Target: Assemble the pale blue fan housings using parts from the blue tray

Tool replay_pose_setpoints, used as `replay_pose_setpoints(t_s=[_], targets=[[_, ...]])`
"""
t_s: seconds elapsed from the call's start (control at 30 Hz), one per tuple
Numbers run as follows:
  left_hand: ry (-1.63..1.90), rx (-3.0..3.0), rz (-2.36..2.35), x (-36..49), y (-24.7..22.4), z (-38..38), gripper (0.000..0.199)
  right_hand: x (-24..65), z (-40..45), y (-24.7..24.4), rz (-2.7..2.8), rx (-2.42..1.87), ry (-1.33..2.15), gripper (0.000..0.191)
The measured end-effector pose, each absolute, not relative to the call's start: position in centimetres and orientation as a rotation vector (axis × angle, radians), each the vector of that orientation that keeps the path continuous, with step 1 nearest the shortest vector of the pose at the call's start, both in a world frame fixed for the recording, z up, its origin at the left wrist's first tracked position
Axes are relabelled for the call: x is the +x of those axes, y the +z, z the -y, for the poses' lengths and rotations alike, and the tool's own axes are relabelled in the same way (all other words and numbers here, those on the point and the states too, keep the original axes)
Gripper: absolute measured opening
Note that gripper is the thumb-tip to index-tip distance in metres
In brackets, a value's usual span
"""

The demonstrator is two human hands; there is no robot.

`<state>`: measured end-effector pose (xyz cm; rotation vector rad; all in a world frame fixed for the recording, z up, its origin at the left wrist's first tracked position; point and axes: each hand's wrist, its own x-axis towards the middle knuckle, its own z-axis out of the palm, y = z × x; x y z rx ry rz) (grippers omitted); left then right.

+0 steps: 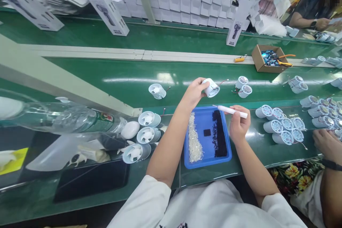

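Observation:
My left hand (196,92) is closed round a pale blue-white fan housing (211,88), a short cylinder tilted on its side with a thin wire sticking out to the right. My right hand (238,123) grips a white pen-shaped tool (232,110) whose thin tip points left, a little below the housing and apart from it. Under both hands lies a blue tray (207,165). White granules (195,142) fill its left side, small black pieces (220,137) its right side, and a dark square (207,133) sits between them.
Several fan housings (287,124) stand at the right, others (148,134) at the left beside a large clear bottle (80,117). A cardboard box (267,65) of parts stands behind. A metal post (66,74) slants in from the left. A co-worker's hand (327,140) is at the right edge.

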<state>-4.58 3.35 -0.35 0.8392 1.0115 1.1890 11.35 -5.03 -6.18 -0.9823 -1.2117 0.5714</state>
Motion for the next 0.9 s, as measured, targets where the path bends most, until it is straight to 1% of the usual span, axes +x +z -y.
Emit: replay_pose_setpoints(t_s=[0.23,0.7,0.9], targets=[[1.121,0.916,-1.062,-4.23,-0.06,-2.83,0.011,11.2,4.79,-6.37,1.192,-1.02,0.602,0.03],[1.103,0.927,-1.052,-3.99,0.3,-2.45,0.014,11.29,4.91,-6.3,1.204,-1.025,0.637,0.032],[1.095,0.937,-1.101,-3.85,0.36,-2.47,0.014,11.22,4.89,-6.41,1.206,-1.002,0.663,0.029]])
